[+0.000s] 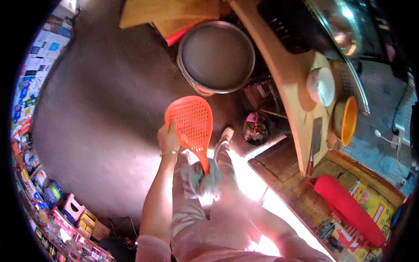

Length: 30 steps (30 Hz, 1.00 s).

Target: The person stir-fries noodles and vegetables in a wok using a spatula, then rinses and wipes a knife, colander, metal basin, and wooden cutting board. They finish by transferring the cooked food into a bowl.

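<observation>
Dusty-pink fabric of the wearer's top (214,246) lies nearest in the head view, along the lower edge; beyond it are 2 hands in front of the legs. The left hand (169,139) is closed on the left rim of a flat, perforated orange-red plastic strainer (193,120), whose slim handle points back toward the body and meets a crumpled grey-green cloth (191,175). The right hand (211,191) is at that cloth, but glare and blur swallow it, so I cannot tell how far its fingers close.

Good handling calls for a firm left grip at the rim, clear of the holes, so the face does not twist. The cloth should bear evenly along the handle, with light pressure where it joins the face, since thin plastic will likely flex.

Counted: 1 strainer, 1 cloth, 1 wide round grey metal basin (218,92) just beyond the strainer, 1 white round bowl (324,87), 1 deep yellow-orange bowl (348,121), 1 broad-bladed knife with a brown handle (317,133) on the pale wooden counter (286,74), and 1 long red bundle (347,212).
</observation>
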### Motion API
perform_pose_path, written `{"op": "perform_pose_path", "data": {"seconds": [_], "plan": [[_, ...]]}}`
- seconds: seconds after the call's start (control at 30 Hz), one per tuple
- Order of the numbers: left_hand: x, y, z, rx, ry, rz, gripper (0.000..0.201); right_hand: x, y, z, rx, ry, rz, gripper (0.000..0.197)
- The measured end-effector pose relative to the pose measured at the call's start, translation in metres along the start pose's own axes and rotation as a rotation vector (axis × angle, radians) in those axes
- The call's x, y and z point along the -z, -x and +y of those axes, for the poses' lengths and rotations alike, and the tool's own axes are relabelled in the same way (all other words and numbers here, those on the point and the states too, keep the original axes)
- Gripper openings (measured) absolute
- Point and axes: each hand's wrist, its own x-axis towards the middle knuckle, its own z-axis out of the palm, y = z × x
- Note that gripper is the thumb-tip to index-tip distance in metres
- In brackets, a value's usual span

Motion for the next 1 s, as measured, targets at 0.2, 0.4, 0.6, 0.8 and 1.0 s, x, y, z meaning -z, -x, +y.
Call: {"op": "perform_pose_path", "data": {"seconds": [0.2,0.4,0.6,0.8,1.0], "plan": [[-0.128,-0.026,-0.149,0.074,-0.360,-0.419,0.051,0.179,-0.081,-0.011,0.289,-0.005,0.264,0.035],[-0.120,0.011,-0.272,0.449,-0.149,-0.557,0.035,0.366,-0.258,-0.147,0.652,-0.125,0.654,0.040],[-0.081,0.030,-0.299,0.428,-0.313,-0.469,0.026,0.391,-0.278,-0.191,0.668,0.476,0.635,0.044],[-0.148,0.071,-0.090,-0.416,-0.328,-0.494,0.044,0.247,-0.110,-0.068,0.264,-0.349,0.313,0.035],[-0.204,0.231,0.040,-0.706,-0.417,-1.066,0.066,0.125,0.092,-0.106,0.478,-0.667,0.170,0.039]]}}
